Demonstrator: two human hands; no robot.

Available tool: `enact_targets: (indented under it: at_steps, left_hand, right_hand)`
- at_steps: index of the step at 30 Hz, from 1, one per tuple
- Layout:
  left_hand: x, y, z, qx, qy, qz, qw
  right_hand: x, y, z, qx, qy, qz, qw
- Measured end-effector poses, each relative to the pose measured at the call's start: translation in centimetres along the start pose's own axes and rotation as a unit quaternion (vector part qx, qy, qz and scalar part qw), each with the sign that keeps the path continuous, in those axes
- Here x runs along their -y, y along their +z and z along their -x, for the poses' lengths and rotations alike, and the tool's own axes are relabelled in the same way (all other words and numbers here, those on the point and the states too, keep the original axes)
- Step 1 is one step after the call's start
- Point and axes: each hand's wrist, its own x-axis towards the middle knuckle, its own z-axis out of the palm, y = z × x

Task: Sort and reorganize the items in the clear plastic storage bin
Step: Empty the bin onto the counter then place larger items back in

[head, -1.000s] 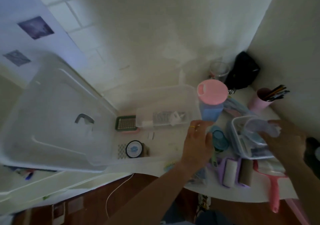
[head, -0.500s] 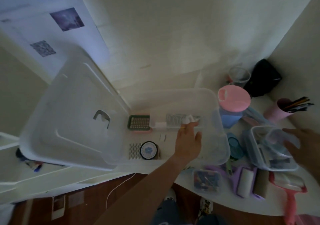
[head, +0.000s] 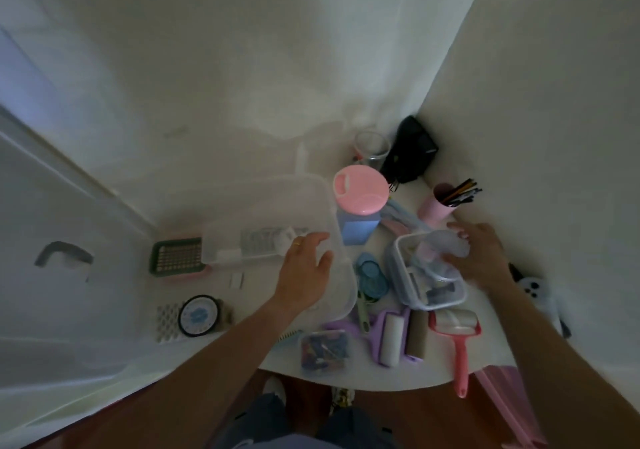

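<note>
Clear plastic storage bin (head: pixel 311 185) is sitting on the white tabletop (head: pixel 491 338) against the wall, lid (head: pixel 52 258) swung open and leaning out to the left. Inside the bin: a green grid-topped box (head: pixel 177 258), a smaller clear tray (head: pixel 256 241) holding small white and grey items, a round black-rimmed tin (head: pixel 200 315) with a blue emblem, and a patterned card (head: pixel 166 320) just beside that tin.

Left hand (head: pixel 304 272) is reaching into the right end of the bin, fingers relaxed and slightly spread, holding nothing; a ring is showing on one finger. Fingertips are lying near the right end of the clear tray; contact cannot be confirmed.

Right hand (head: pixel 478 258) is hovering over a small clear container (head: pixel 429 275) to the right of the bin, its fingers curling round a translucent lid-like piece (head: pixel 446 244) above that container.

Standing between bin and container: a blue jug with a pink lid (head: pixel 360 196). Near the front edge of the tabletop: a blue round lid (head: pixel 372 274), a purple lint roller (head: pixel 391 338), a pink lint roller (head: pixel 457 338), a small clear box of coloured bits (head: pixel 323 348). At the back corner: a glass jar (head: pixel 370 149), a black object (head: pixel 412 151), a pink cup of pencils (head: pixel 438 203).
</note>
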Motion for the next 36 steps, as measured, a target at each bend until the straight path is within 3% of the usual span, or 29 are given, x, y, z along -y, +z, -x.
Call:
enact_targets:
  at_steps: [3, 6, 10, 12, 15, 20, 25, 31, 36]
  left_hand:
    - [-0.4, -0.1, -0.3, 0.008, 0.004, 0.004, 1.000]
    - [-0.4, -1.2, -0.7, -0.008, 0.010, -0.006, 1.000]
    - [2.9, -5.9, -1.6, -0.056, -0.019, -0.055, 0.997]
    - [6.2, -8.9, -2.1, -0.060, -0.037, -0.107, 0.992]
    - [11.5, -12.8, -3.5, -0.018, -0.030, -0.225, 0.974]
    - [17.6, -14.8, -6.5, 0.115, 0.007, -0.377, 0.919]
    - [20.5, -14.5, -7.6, 0.085, 0.081, -0.394, 0.912]
    - [20.6, -14.5, -7.4, 0.073, 0.170, -0.373, 0.909]
    - [20.0, -14.6, -6.8, 0.092, 0.163, -0.363, 0.913]
  right_hand:
    - [2.3, 0.0, 0.3, -0.034, -0.010, 0.000, 0.999]
    - [8.6, 0.8, 1.7, -0.037, -0.116, -0.041, 0.992]
    - [18.0, 5.3, 2.9, 0.028, -0.217, -0.106, 0.970]
    - [21.2, 9.1, 2.5, 0.088, -0.243, -0.043, 0.965]
    - [24.1, 15.3, 0.9, 0.142, -0.286, 0.151, 0.935]
    - [26.2, 22.5, -2.4, 0.125, -0.365, 0.336, 0.859]
    - [26.2, 25.4, -3.2, 0.037, -0.446, 0.351, 0.822]
    - [26.8, 24.6, -3.2, 0.138, -0.437, 0.349, 0.817]
    - [26.0, 23.2, -3.0, 0.169, -0.370, 0.308, 0.860]
